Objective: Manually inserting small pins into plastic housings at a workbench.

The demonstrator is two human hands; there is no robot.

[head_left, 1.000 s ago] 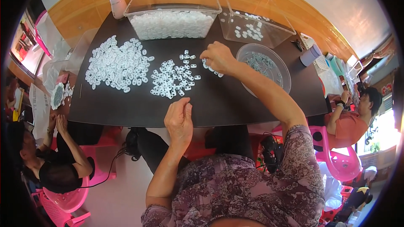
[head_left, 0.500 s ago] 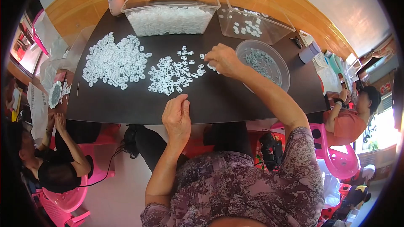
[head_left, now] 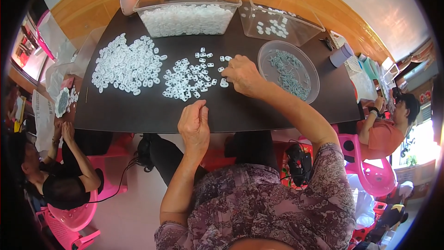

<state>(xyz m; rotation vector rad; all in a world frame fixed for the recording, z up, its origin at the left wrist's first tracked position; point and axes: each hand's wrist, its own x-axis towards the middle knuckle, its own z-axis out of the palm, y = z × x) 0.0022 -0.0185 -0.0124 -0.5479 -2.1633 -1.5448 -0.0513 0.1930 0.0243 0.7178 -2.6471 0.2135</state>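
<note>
My left hand (head_left: 194,127) is held closed at the table's near edge, thumb against curled fingers. Whatever is inside it is hidden. My right hand (head_left: 244,77) reaches over the table with its fingers bent down and drawn together among a few loose white pieces (head_left: 224,83); anything at the fingertips is too small to make out. Left of it lies a scattered group of small white plastic pieces with holes (head_left: 185,81). Farther left is a larger heap of white oval two-holed pieces (head_left: 127,65). Right of my right hand, a round clear tub (head_left: 315,81) holds many small grey-green metal-looking parts (head_left: 289,74).
At the back stand a clear bin (head_left: 185,4) full of white pieces and another clear bin (head_left: 252,30) with some. A pink bottle (head_left: 126,1) and a lavender cup (head_left: 341,55) flank them. Other people sit at left (head_left: 64,185) and right (head_left: 386,127).
My right hand has come slightly toward me, its fingertips now lower among the loose white pieces. My left hand stays closed in about the same place.
</note>
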